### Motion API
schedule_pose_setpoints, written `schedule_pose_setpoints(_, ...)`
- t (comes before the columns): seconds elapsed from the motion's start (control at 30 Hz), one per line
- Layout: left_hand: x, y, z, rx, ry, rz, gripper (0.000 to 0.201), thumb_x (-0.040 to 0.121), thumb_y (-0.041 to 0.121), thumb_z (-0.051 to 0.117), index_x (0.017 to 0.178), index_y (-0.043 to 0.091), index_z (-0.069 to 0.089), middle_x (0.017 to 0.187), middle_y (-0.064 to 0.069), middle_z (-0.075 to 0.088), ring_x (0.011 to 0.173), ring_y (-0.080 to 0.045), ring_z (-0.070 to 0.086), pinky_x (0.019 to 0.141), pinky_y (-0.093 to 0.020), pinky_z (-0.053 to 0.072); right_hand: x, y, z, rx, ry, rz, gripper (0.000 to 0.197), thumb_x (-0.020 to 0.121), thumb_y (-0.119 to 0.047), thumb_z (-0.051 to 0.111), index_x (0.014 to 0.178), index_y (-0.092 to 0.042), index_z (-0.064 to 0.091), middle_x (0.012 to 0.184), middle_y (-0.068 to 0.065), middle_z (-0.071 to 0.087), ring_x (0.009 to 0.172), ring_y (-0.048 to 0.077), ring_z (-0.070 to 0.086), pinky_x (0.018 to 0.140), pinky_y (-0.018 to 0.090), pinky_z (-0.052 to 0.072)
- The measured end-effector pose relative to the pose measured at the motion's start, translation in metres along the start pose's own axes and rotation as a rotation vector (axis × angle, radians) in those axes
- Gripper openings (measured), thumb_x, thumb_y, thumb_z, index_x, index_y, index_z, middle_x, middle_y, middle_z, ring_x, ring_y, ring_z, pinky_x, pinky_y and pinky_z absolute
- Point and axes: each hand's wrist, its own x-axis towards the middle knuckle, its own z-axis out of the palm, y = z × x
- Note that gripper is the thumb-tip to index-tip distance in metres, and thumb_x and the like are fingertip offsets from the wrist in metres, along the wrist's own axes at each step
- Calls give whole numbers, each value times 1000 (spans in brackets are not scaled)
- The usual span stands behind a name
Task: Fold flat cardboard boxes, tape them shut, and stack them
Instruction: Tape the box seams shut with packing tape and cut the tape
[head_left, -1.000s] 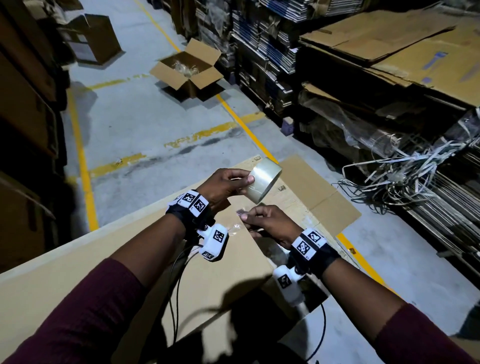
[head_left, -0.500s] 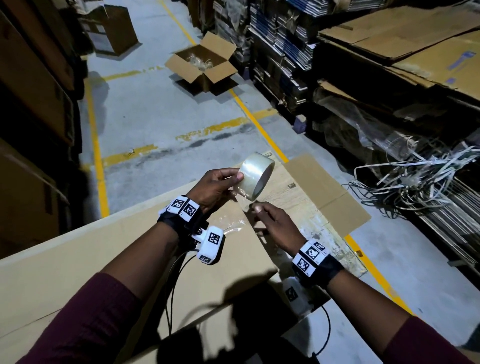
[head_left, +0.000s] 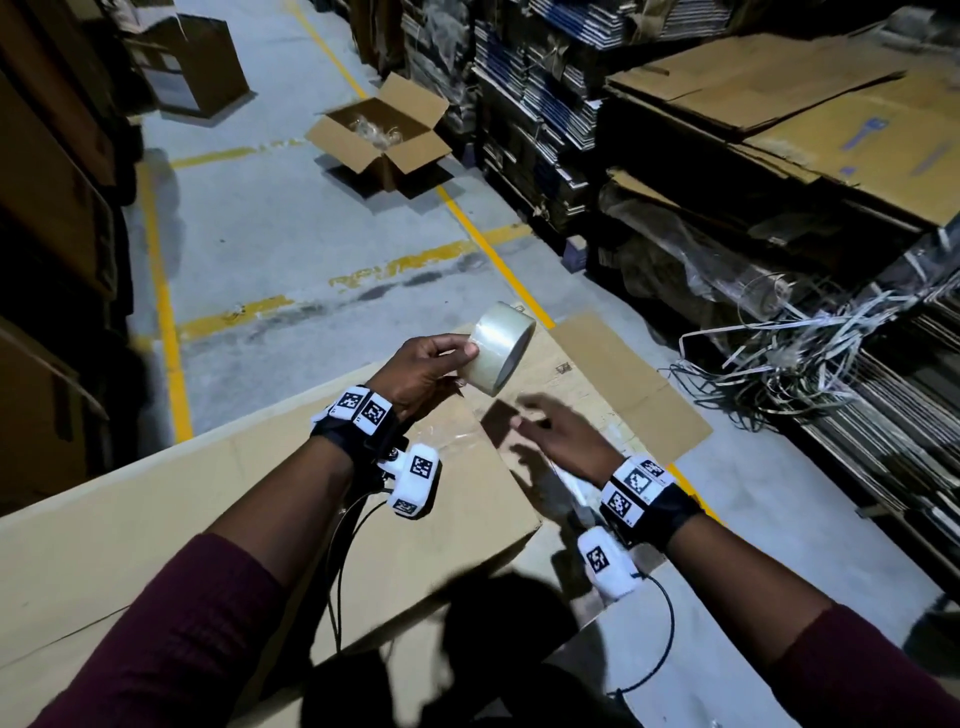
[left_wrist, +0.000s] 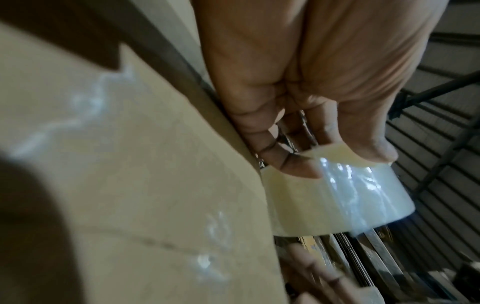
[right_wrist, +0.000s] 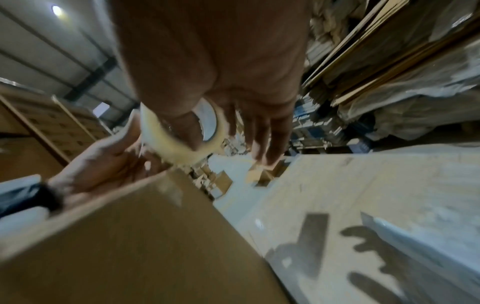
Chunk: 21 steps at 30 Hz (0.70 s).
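- Overhead, a roll of clear tape (head_left: 500, 347) is gripped by the left hand (head_left: 422, 370), thumb on the outer face and fingers at the rim; in the left wrist view the roll (left_wrist: 337, 197) is seen pinched at its edge by thumb and fingers (left_wrist: 283, 162).
- Right hand (head_left: 563, 435) is seen below and right of the roll, motion-blurred, fingers spread and relaxed, nothing held; in the right wrist view the fingers (right_wrist: 262, 133) are extended in front of the tape.
- Tape roll is held in the air above the far end of a large cardboard box (head_left: 223, 499), apart from it.
- Box top is tan and flat; shiny crumpled tape residue (head_left: 449, 434) is seen on it near the left wrist.
- An end flap (head_left: 618, 374) of the box is folded outward to the right, pale and scuffed.
- Whether the right hand touches the cardboard cannot be told because of blur.
- Floor (head_left: 291, 244) is grey concrete, marked with worn yellow lines (head_left: 498, 254).
- An open cardboard box (head_left: 379, 137) with clear plastic inside is stood on the floor well beyond the hands; a closed brown box (head_left: 195, 65) is further back left.
- Bundled flat cartons (head_left: 540, 98) are stacked along the right aisle; large flat cardboard sheets (head_left: 810, 104) are laid on top of the right stack.
- A tangle of pale strapping bands (head_left: 795, 358) is hung over the right stack's edge.
- Dark stacks are seen at left, detail lost in shadow.
- Maroon sleeves (head_left: 171, 644) and marker-tagged wrist bands (head_left: 363, 408) are worn.
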Motion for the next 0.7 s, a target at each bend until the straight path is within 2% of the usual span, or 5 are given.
schedule_pose_setpoints(0.1,-9,4,5,70,-72,-34,15,97,10,61,107,1,67,89,-2,69,78,-14,61,69,-21,51,16,0,-35,-73,272,-229,85,84,-16,82,152,-24,31,151,4,37,129,21,50,90,32,53)
schedule_pose_setpoints(0.2,-25,6,5,151,-241,-63,28,93,15,65,111,-6,65,88,-10,65,72,-22,58,69,-31,56,15,-26,-64,-321,141,-441,83,77,-12,84,147,-26,41,152,-1,40,137,12,43,106,36,47)
schedule_pose_setpoints(0.37,-42,11,6,234,-323,-70,30,90,17,67,114,-2,66,86,-17,66,63,-18,64,67,-34,60,0,-51,-70,-434,-143,-302,56,68,-16,91,108,-29,53,109,-8,60,105,12,60,94,42,55)
schedule_pose_setpoints(0.53,-51,12,-3,84,-276,-94,38,83,-6,65,120,2,67,108,-11,71,91,-20,70,78,-31,60,-26,-62,-52,-352,-140,-242,50,68,-17,90,98,-23,51,99,-1,62,84,16,65,60,29,55)
schedule_pose_setpoints(0.7,-54,15,-9,44,-205,-152,44,79,-15,65,121,-2,66,123,-17,68,104,-23,70,84,-34,60,-41,-59,-39,-302,-78,-210,47,69,-21,91,99,-16,54,95,1,65,79,15,66,62,32,55)
